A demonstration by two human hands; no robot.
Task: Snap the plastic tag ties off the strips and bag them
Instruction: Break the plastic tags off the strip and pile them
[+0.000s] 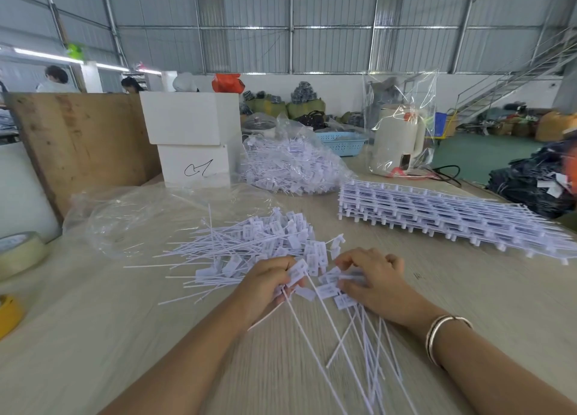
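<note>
Nearest: left hand (265, 285), fingers curled round a small bunch of tag ties (298, 275), tails trailing toward the viewer. Right hand (373, 282) just beside it, fingers bent and pressing down on more loose ties (338, 292) on the surface (93, 336). Beyond the hands, a heap of snapped-off ties (256, 246). Right, well apart: stacked uncut strips (437, 214). Behind the heap, an empty clear bag (150, 214); farther back, a filled bag of ties (290, 167).
</note>
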